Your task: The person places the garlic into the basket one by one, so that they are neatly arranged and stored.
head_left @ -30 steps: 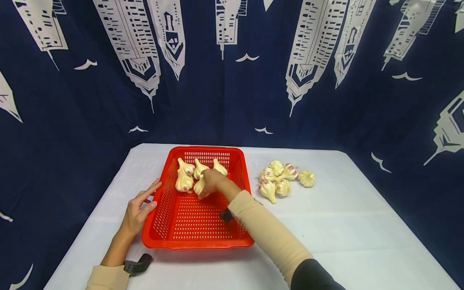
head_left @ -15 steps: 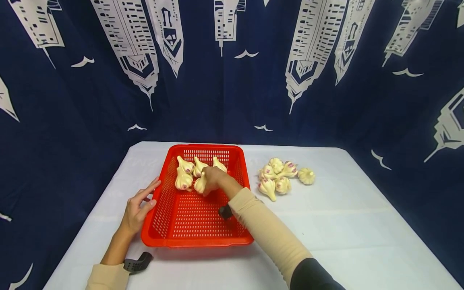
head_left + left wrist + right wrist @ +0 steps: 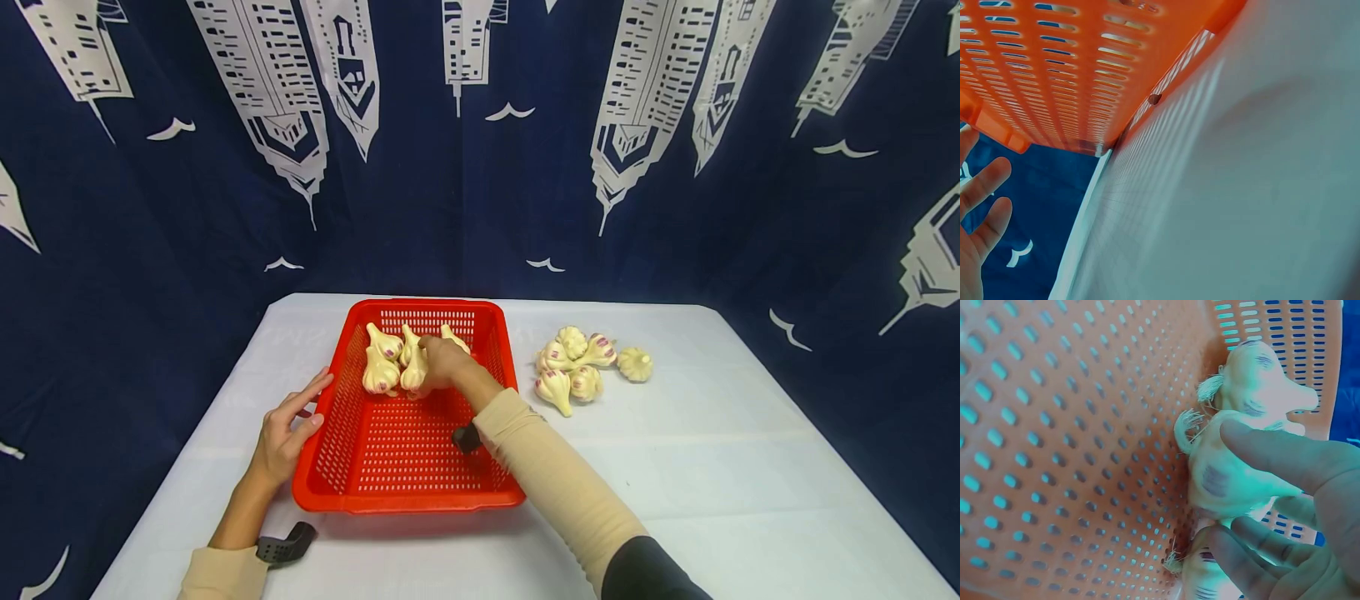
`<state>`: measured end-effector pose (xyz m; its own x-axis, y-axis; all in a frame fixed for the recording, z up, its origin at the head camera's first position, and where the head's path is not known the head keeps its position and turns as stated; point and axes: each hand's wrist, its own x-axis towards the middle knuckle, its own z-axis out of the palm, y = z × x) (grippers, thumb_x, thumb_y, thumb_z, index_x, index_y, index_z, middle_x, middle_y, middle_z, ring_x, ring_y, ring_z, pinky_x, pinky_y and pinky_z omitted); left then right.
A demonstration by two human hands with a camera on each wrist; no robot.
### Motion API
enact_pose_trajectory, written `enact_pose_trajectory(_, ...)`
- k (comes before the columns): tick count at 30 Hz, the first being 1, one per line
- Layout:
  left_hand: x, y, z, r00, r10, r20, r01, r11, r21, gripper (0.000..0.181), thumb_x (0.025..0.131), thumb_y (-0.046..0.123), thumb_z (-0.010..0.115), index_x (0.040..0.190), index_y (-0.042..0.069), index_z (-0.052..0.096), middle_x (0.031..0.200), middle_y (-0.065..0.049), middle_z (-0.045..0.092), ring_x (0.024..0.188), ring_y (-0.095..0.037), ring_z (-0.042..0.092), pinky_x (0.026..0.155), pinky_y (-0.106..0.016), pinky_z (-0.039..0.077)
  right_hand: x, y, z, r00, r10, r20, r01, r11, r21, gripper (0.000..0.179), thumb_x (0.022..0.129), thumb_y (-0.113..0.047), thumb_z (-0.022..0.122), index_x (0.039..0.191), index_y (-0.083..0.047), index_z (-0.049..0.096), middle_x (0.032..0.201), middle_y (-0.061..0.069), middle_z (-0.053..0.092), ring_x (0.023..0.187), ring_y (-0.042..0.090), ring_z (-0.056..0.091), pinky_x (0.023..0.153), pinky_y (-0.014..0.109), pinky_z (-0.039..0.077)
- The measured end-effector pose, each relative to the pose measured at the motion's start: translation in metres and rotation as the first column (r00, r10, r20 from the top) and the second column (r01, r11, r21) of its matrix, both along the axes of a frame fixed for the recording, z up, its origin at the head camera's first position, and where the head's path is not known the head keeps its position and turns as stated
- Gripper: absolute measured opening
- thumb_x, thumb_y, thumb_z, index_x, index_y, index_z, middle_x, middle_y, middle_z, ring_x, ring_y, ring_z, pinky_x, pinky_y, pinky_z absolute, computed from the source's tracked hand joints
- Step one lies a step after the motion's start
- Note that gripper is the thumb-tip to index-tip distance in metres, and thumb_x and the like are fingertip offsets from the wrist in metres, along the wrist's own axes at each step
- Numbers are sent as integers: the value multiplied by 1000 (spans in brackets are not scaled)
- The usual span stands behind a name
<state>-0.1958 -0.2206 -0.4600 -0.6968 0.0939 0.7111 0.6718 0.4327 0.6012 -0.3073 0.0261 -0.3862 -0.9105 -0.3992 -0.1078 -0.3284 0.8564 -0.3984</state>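
My right hand (image 3: 448, 365) is inside a red plastic basket (image 3: 405, 505), pinching a garlic bulb (image 3: 1213, 478) between thumb and fingers. In the right wrist view the thumb lies across that bulb, with other garlic bulbs (image 3: 1254, 378) close on both sides. More garlic bulbs (image 3: 381, 372) sit in the far half of the basket, and my hand partly hides some of them. At the basket's left side, my left hand (image 3: 281, 437) rests against the rim with its fingers extended. The left wrist view catches only part of those fingers, beside the perforated wall.
Right of the basket, a cluster of garlic bulbs (image 3: 555, 388) lies on the white tablecloth (image 3: 675, 483). One single garlic bulb (image 3: 634, 364) lies just beyond the cluster. A dark blue patterned curtain (image 3: 465, 208) hangs behind the table.
My right hand has shifted slightly toward the basket's far side, and the pinched garlic bulb has moved with it, closer to the others. The left hand keeps its place at the rim.
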Motion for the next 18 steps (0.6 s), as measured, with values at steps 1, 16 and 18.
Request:
enact_pose_trajectory(1, 0, 0, 0, 1000, 1, 1, -1, 1000, 0, 52, 82, 3, 52, 133, 0, 61, 139, -19, 55, 97, -5, 56, 75, -17, 42, 0, 0, 1, 1000, -3, -4, 3, 1000, -7, 90, 63, -23, 94, 140, -6, 49, 118, 10, 65, 106, 22, 60, 92, 34, 49)
enact_pose_trajectory(16, -1, -1, 1, 1000, 3, 8, -3, 1000, -1, 52, 82, 4, 52, 133, -1, 61, 140, -18, 55, 99, -5, 55, 75, -18, 41, -2, 2, 15, 1000, -20, -12, 19, 995, -94, 90, 69, -10, 89, 146, -4, 43, 137, 14, 57, 122, 26, 54, 102, 37, 44)
enact_pose_trajectory(18, 0, -1, 0, 1000, 2, 6, -2, 1000, 2, 52, 82, 4, 52, 133, 0, 61, 139, -19, 55, 98, -5, 56, 75, -18, 41, -2, 3, 17, 1000, -29, -11, 28, 995, -92, 91, 70, -12, 89, 147, -3, 42, 138, 14, 56, 123, 26, 54, 102, 37, 44)
